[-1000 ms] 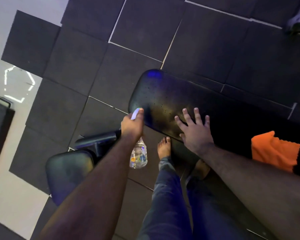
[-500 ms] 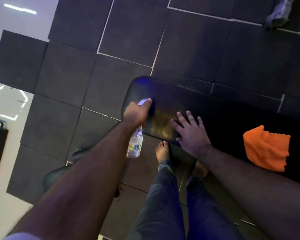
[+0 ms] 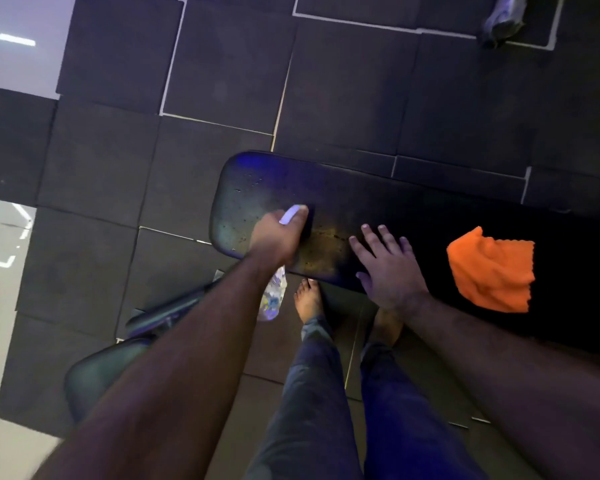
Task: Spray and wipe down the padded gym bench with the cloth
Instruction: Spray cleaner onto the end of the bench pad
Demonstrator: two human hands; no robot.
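- L hand (image 3: pixel 278 237) grips spray bottle (image 3: pixel 273 299), nozzle over bench (image 3: pixel 413 209) end, to wet it.
- R hand (image 3: pixel 385 261) flat, fingers spread, at near edge – prob bracing.
- Cloth (image 3: pixel 490 270) waits mid-pad for wiping.

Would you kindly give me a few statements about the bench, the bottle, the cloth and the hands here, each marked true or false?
1. The left hand holds the spray bottle. True.
2. The right hand grips the orange cloth. False: it lies flat and open on the bench pad, apart from the cloth.
3. The cloth lies on the bench pad. True.
4. The cloth lies on the left hand's side of the bottle. False: it lies beyond the right hand.
5. The person wears shoes. False: the bare foot shows toes.
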